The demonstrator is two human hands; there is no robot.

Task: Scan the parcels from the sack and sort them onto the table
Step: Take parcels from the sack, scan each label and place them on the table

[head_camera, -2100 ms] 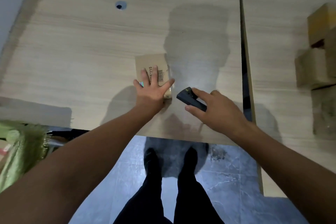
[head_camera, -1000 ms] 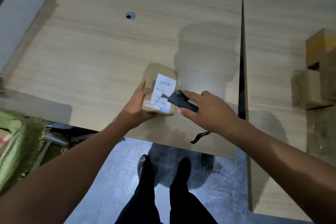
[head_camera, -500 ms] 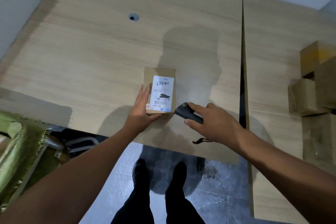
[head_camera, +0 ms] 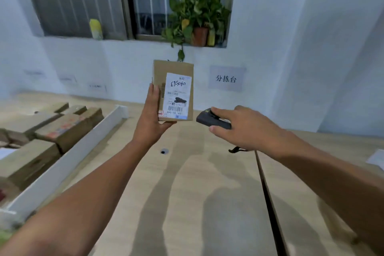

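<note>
My left hand (head_camera: 152, 118) holds a small brown cardboard parcel (head_camera: 174, 72) upright in the air above the wooden table (head_camera: 187, 183), fingers along its left side and thumb under its bottom edge. A white label with a barcode faces me. My right hand (head_camera: 247, 129) grips a black handheld scanner (head_camera: 212, 120) just right of the parcel's lower corner, its front end toward the label. The sack is out of view.
Several brown parcels (head_camera: 52, 129) lie at the left behind a white divider (head_camera: 68, 158). A seam (head_camera: 268, 199) splits the table from a second tabletop on the right. A potted plant (head_camera: 197, 16) stands on the windowsill; a paper sign (head_camera: 226, 78) hangs on the wall.
My left hand has lifted the parcel off the table and holds it upright. My right hand rose with the scanner. The view has swung up from the tabletop toward the wall and window.
</note>
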